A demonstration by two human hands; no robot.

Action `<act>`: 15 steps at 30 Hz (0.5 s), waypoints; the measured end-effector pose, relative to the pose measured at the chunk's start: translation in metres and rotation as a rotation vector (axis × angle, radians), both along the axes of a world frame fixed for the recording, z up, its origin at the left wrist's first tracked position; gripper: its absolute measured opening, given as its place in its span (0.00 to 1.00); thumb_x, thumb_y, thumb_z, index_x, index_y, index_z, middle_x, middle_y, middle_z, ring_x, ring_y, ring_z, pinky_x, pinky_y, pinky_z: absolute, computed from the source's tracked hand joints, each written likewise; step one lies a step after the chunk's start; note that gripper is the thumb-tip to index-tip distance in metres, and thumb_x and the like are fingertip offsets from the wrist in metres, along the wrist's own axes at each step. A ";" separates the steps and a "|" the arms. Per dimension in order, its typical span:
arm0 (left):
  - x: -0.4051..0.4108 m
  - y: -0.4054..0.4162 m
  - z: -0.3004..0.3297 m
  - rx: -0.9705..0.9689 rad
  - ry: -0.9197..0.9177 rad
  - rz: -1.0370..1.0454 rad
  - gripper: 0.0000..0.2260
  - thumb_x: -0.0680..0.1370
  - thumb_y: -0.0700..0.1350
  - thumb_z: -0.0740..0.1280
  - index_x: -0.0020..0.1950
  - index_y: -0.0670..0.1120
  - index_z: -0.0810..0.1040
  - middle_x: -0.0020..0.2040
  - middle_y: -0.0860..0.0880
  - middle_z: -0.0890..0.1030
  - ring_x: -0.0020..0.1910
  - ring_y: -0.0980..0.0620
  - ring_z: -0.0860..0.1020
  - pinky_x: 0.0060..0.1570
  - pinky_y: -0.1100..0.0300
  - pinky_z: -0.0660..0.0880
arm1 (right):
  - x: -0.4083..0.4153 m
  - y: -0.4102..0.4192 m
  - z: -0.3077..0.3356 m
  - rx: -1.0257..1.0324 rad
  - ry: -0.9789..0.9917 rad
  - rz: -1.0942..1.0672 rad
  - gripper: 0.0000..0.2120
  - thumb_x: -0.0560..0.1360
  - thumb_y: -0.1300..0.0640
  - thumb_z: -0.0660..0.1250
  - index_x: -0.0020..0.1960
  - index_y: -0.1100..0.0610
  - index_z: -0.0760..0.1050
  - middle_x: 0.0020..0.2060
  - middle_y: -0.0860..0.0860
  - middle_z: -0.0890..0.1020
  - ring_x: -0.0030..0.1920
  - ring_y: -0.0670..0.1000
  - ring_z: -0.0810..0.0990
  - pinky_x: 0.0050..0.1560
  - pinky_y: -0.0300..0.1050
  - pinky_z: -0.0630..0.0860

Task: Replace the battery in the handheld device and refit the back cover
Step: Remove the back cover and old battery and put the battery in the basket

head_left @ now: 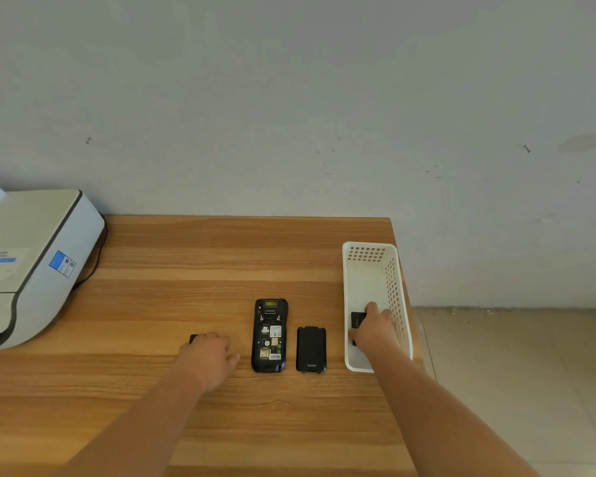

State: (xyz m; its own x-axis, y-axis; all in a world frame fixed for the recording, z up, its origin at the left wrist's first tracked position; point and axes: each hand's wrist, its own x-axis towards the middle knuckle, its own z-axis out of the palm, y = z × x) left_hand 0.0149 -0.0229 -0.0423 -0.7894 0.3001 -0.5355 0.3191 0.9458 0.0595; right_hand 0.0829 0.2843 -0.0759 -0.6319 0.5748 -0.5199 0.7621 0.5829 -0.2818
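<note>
This looks like a plain office or stockroom work corner. A wood-grain laminate desk (193, 304) stands pushed against a bare grey-white wall (289, 98) that carries a few scuffs and small nails. At the desk's far left sits a white desktop printer (31, 263) with a dark trim line, a blue label on its side and a cable running behind it. Against the desk's right edge stands a white perforated plastic basket (375, 256), the sort used for sorting small parts. Past the desk's right edge, pale beige floor tiles (513, 373) meet the wall.
</note>
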 end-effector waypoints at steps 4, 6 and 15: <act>0.001 0.002 0.004 0.033 0.013 0.004 0.16 0.80 0.58 0.58 0.60 0.50 0.76 0.58 0.52 0.77 0.56 0.52 0.73 0.56 0.55 0.72 | -0.005 0.003 0.011 0.011 -0.055 0.023 0.26 0.73 0.49 0.71 0.65 0.53 0.63 0.58 0.56 0.71 0.57 0.58 0.74 0.55 0.54 0.78; 0.000 0.006 0.009 0.042 0.014 -0.002 0.16 0.80 0.58 0.58 0.61 0.50 0.76 0.59 0.52 0.77 0.57 0.52 0.73 0.58 0.55 0.72 | -0.008 0.006 0.020 0.014 -0.070 0.036 0.25 0.74 0.48 0.70 0.65 0.54 0.64 0.57 0.56 0.72 0.54 0.56 0.75 0.53 0.53 0.79; -0.009 0.018 0.027 0.106 0.053 -0.010 0.14 0.81 0.57 0.58 0.58 0.51 0.77 0.53 0.53 0.77 0.51 0.55 0.75 0.54 0.57 0.73 | -0.032 0.010 0.075 0.070 0.127 0.061 0.21 0.77 0.50 0.64 0.67 0.56 0.67 0.58 0.54 0.74 0.46 0.52 0.76 0.38 0.44 0.74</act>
